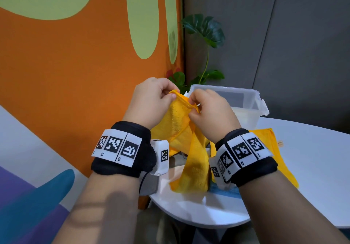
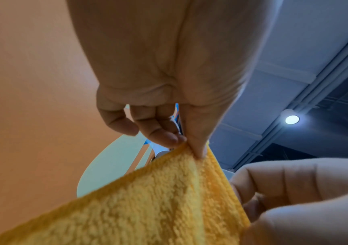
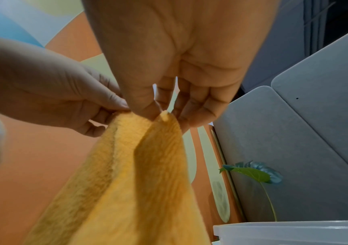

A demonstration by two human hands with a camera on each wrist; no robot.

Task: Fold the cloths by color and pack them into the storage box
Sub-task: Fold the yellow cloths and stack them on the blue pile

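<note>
Pinching the top hem of the fluffy yellow microfibre cloth (image 1: 181,128) in front of the clear plastic storage box (image 1: 246,99), left hand (image 1: 151,99) then right hand (image 1: 210,107) hold 2 close points, so uneven pinches could skew the fold.

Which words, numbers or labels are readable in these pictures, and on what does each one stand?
"L4", "L5": left wristband, under its coded squares.
"R3": right wristband, under a coded square; other marks there are too small.
Orange print on the small tag of the yellow cloth on the table: too blurred.
</note>
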